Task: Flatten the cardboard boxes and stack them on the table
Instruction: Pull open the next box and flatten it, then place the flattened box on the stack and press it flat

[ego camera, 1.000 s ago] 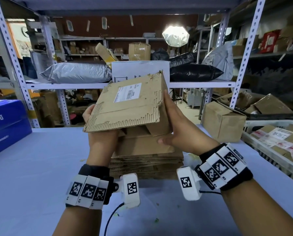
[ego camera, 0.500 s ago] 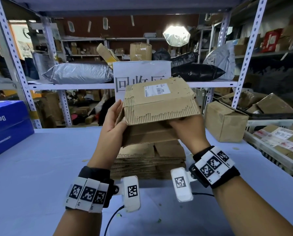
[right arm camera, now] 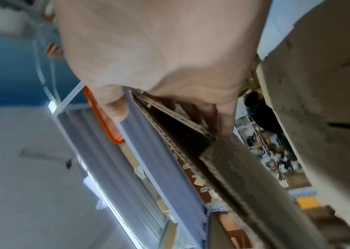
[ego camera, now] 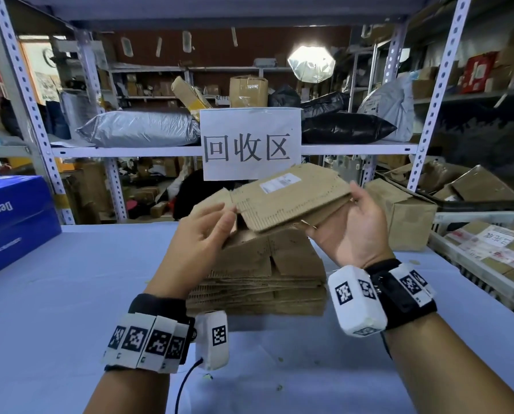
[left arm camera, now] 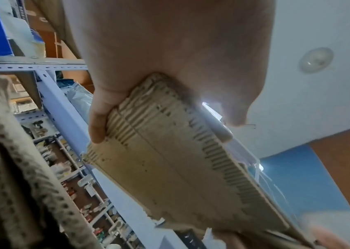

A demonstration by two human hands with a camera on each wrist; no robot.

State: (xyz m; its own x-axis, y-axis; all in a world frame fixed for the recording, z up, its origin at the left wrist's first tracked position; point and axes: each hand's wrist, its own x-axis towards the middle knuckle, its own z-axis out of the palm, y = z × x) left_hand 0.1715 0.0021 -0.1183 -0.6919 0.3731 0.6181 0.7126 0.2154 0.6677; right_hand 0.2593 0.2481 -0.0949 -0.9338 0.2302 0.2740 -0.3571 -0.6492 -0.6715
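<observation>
I see a pale lavender-blue table (ego camera: 55, 309) carrying a stack of flattened brown cardboard boxes (ego camera: 258, 282) at its middle, a large blue printed carton (ego camera: 14, 222) at far left, a closed brown cardboard box (ego camera: 405, 216) and a white slatted plastic crate (ego camera: 470, 264) at right.

Both forearms are bare, no sleeves reaching the lower frame. The left hand (ego camera: 200, 234) has a black strap around its wrist, fronted by a row of white tiles (ego camera: 146, 343), each printed with a black square code marker. Beside them, toward the centre of the frame, hangs a white rounded block (ego camera: 212, 339) bearing one such marker, and a thin black cable (ego camera: 184, 386) trails from its bottom edge down the arm. The right hand (ego camera: 354, 231) wears the same kind of black band with white marker tiles (ego camera: 411, 283), and a larger white block (ego camera: 356, 301) with markers on two visible faces sits on the inner wrist.
</observation>
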